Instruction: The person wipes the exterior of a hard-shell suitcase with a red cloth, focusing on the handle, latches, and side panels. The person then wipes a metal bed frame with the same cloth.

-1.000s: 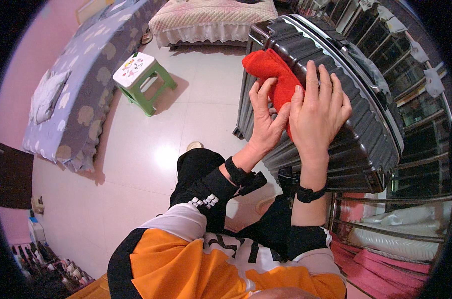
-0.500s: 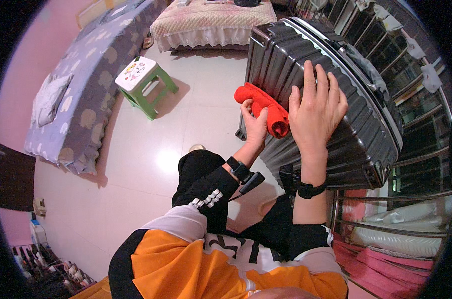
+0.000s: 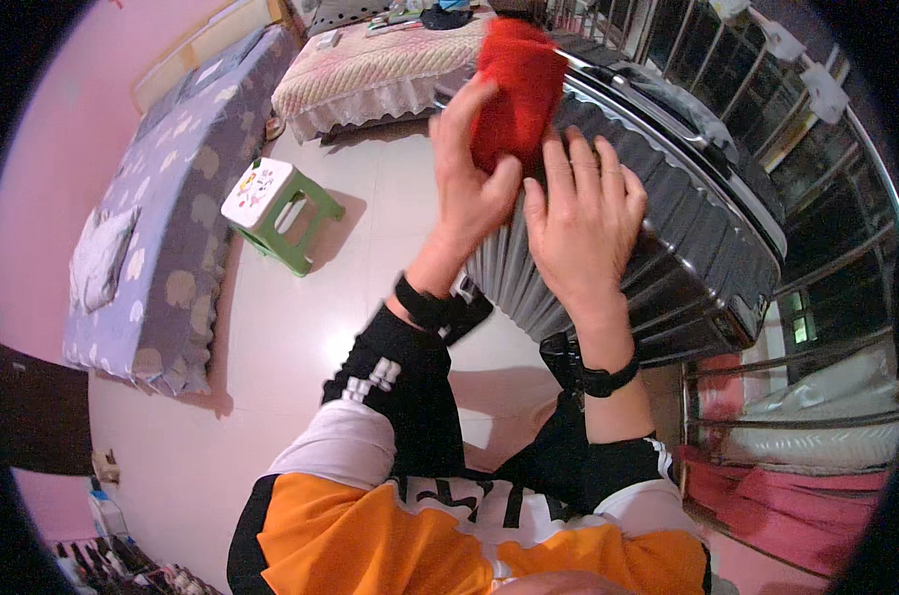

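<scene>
A dark grey ribbed suitcase point(image 3: 712, 253) stands before me on the right, leaning toward the metal bars. My left hand point(image 3: 469, 193) grips a red cloth point(image 3: 521, 84) from its left side, fingers and thumb around its lower part. The cloth is blurred and covers the suitcase's upper left part. Just right of it, my right hand point(image 3: 590, 223) rests on the ribbed face with its fingers stretched out, holding nothing. Black straps with small devices sit on both wrists.
Left of the suitcase, a green stool point(image 3: 291, 223) with a white top stands on the pale tiled floor. A bed with a purple-grey patterned cover point(image 3: 157, 213) runs along the left wall. At the back is a quilted bed point(image 3: 380, 74); metal bars point(image 3: 826, 213) line the right.
My left hand has moved up and slightly left with the red cloth, which now looks more spread out than rolled. My right hand has shifted a little left on the suitcase.
</scene>
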A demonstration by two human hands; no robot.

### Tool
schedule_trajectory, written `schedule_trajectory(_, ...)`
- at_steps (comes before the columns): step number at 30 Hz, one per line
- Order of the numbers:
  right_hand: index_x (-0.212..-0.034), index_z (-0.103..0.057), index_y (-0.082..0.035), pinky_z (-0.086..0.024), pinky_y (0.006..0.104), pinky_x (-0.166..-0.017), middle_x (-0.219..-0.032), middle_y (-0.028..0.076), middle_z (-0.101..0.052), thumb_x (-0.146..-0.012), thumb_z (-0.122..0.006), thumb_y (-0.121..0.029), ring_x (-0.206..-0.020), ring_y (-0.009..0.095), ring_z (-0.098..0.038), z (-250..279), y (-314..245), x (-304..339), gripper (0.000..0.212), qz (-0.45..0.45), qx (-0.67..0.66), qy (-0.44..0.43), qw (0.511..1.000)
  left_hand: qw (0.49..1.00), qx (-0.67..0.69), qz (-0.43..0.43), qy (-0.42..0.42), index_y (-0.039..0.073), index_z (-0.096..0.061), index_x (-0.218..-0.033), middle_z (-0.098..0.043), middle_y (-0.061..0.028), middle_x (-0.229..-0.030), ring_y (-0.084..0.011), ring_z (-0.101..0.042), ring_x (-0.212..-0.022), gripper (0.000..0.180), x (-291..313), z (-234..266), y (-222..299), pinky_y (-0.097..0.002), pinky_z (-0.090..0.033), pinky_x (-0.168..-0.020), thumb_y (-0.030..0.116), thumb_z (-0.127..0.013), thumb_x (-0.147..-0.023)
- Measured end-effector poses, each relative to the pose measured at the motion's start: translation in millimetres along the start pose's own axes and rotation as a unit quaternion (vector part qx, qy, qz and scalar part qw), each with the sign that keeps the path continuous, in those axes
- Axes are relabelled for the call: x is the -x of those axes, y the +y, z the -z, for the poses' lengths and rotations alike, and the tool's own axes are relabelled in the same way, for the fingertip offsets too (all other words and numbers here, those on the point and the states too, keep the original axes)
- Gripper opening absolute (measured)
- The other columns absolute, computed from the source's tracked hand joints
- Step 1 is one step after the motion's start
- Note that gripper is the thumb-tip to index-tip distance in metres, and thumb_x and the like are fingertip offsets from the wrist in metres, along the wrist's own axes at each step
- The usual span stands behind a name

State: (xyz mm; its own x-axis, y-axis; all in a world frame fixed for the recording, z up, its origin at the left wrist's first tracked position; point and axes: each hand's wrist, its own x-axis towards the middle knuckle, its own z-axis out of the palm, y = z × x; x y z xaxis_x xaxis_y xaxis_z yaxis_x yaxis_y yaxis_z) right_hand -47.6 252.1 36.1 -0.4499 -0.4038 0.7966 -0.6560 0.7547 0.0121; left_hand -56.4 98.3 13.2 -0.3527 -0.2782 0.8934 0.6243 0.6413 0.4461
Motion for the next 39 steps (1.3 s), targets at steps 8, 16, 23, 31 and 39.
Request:
schedule_trajectory(8,-0.140,-0.059,-0.007,-0.036,0.0475,-0.109,-0.138,0.013,-0.060,-0.087,-0.074,-0.027,-0.129,0.033,-0.052,7.2,-0.2,0.3,0.058,-0.003,-0.024,-0.009,1.000,0.921,-0.207,-0.059,-0.325,0.017,-0.068,-0.134,-0.072,-0.0117,-0.122,-0.0388,-0.066,-0.109,0.056,-100.6,-13.9,0.8,-0.0443,-0.054,-0.097,0.013,-0.057,-0.079)
schedule_trajectory(16,-0.137,-0.063,-0.009,-0.035,0.0487,-0.112,-0.137,0.013,-0.062,-0.089,-0.074,-0.028,-0.131,0.033,-0.053,14.4,-3.0,3.8,0.052,-0.005,-0.035,-0.012,0.999,0.899,-0.114,0.057,-0.420,0.019,-0.067,-0.137,-0.075,-0.0118,-0.118,-0.0307,-0.073,-0.106,0.061,-109.1,-14.1,-9.7,-0.0407,-0.056,-0.096,0.048,-0.075,-0.085)
schedule_trajectory(23,-0.123,-0.071,-0.010,-0.034,0.0552,-0.115,-0.132,0.011,-0.067,-0.092,-0.071,-0.031,-0.131,0.032,-0.056,74.6,35.8,13.8,0.037,-0.005,-0.115,0.062,0.991,0.899,-0.113,0.030,-0.421,0.014,-0.067,-0.135,-0.076,-0.0121,-0.112,-0.0263,-0.074,-0.101,0.057,-111.0,-16.6,0.6,-0.0374,-0.057,-0.094,0.034,-0.082,-0.083)
schedule_trajectory(31,-0.114,-0.072,-0.004,-0.044,0.0522,-0.105,-0.111,0.014,-0.071,-0.094,-0.068,-0.034,-0.114,0.033,-0.064,87.1,59.1,30.6,0.035,-0.086,0.027,-0.042,0.995,0.868,-0.054,-0.104,-0.482,0.007,-0.064,-0.136,-0.072,-0.0141,-0.123,-0.0248,-0.070,-0.110,0.051,-93.6,-44.9,59.7,-0.0365,-0.055,-0.097,0.026,-0.078,-0.091)
schedule_trajectory(39,-0.111,-0.072,-0.005,-0.045,0.0497,-0.102,-0.115,0.014,-0.071,-0.092,-0.070,-0.033,-0.115,0.032,-0.065,77.1,66.3,31.6,0.034,-0.054,0.016,0.018,0.998,0.905,-0.230,-0.070,-0.350,0.018,-0.066,-0.138,-0.074,-0.0165,-0.115,-0.0349,-0.073,-0.103,0.055,-113.1,-50.8,-2.0,-0.0429,-0.058,-0.091,0.044,-0.073,-0.091)
